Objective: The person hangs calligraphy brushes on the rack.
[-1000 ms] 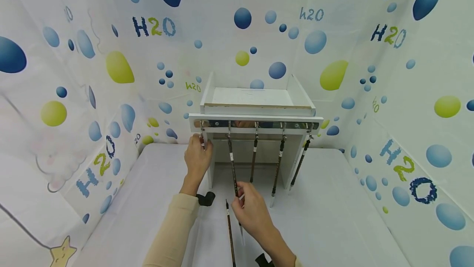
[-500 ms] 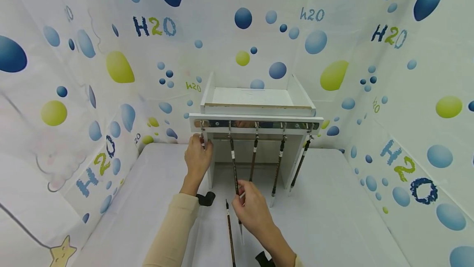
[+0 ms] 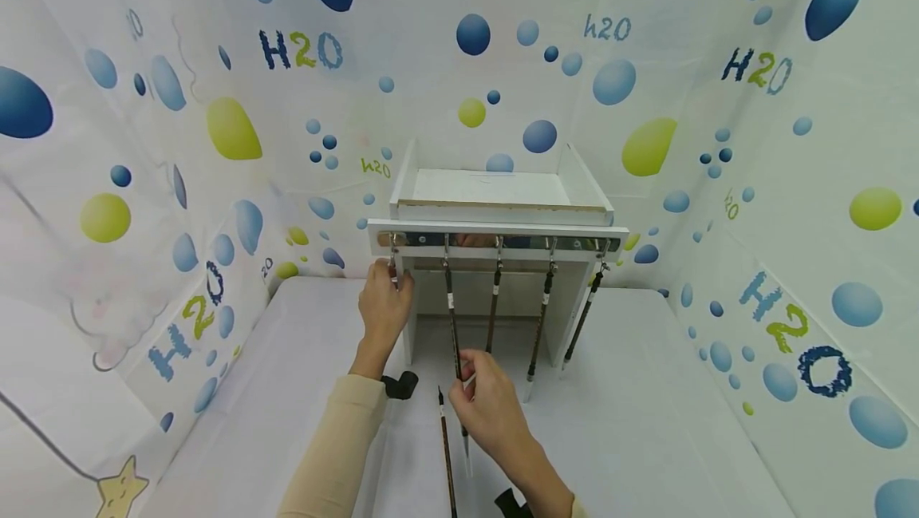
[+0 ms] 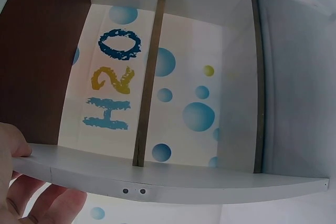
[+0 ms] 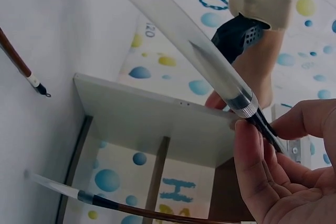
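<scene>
A calligraphy brush [image 3: 451, 314] with a dark handle hangs from the second hook of a white rack [image 3: 502, 227]. My right hand [image 3: 488, 406] pinches this brush low down. In the right wrist view a clear cap [image 5: 194, 51] covers its bristles, beyond my fingertips. My left hand [image 3: 384, 302] grips the rack's left side panel [image 4: 173, 182], thumb on the inner side and fingers outside. A loose brush [image 3: 447, 446] lies on the table, in front of the rack and left of my right hand.
Three more brushes hang to the right: a near one [image 3: 494, 306], a middle one [image 3: 540, 326] and an outer one [image 3: 583, 314]. An open white tray [image 3: 495, 187] tops the rack. A patterned curtain [image 3: 431, 63] encloses the white table [image 3: 646, 422].
The brush in my right hand swung slightly to the right between the first two frames. Both hands stay nearly where they were, and the rack has not moved.
</scene>
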Demonstrator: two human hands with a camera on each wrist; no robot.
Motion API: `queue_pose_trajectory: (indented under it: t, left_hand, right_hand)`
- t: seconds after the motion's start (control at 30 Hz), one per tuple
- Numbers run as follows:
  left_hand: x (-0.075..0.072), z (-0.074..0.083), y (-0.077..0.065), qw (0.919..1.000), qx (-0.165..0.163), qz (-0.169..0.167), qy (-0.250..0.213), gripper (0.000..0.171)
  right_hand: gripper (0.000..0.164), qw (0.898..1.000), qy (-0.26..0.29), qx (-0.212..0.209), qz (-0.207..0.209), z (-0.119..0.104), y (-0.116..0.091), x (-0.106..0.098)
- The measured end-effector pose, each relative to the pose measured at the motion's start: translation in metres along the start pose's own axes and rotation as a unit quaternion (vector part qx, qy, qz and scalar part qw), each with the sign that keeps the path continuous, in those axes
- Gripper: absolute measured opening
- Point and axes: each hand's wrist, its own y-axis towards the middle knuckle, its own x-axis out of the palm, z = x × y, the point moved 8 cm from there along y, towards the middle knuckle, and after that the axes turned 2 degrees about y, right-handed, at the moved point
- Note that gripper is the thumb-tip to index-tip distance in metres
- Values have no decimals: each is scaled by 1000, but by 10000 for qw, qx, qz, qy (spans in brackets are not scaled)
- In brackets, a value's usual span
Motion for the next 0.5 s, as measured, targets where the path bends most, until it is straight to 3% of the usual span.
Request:
queue_pose_trajectory:
  t: [0.5]
  left_hand:
    - [-3,4,0,10000,2,-34,25,27]
  right_hand:
    - [35,10000,-82,-31,-19,13,7,15]
